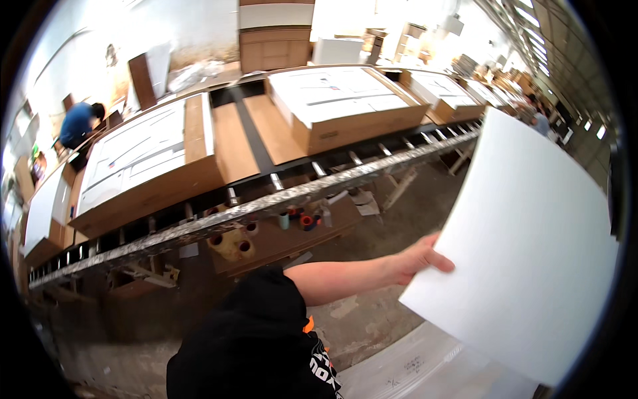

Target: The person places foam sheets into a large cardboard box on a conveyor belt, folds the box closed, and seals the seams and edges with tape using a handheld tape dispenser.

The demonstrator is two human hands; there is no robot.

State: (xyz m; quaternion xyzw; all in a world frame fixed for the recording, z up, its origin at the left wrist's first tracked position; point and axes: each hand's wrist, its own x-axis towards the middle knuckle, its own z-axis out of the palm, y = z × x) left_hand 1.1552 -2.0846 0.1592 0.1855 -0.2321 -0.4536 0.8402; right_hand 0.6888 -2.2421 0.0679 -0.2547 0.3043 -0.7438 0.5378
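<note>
Indoors, the left hand [423,261] pinches a white panel [531,246] between thumb and fingers, with concrete floor [355,318] below them and cartons [362,129] lining a roller conveyor [286,197] beyond.

Red rolls [308,226] on a brown board [279,247] below the conveyor [286,197]

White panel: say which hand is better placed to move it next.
Left, probably: the left hand grips the white panel at its left edge; the right hand is not visible.
</note>
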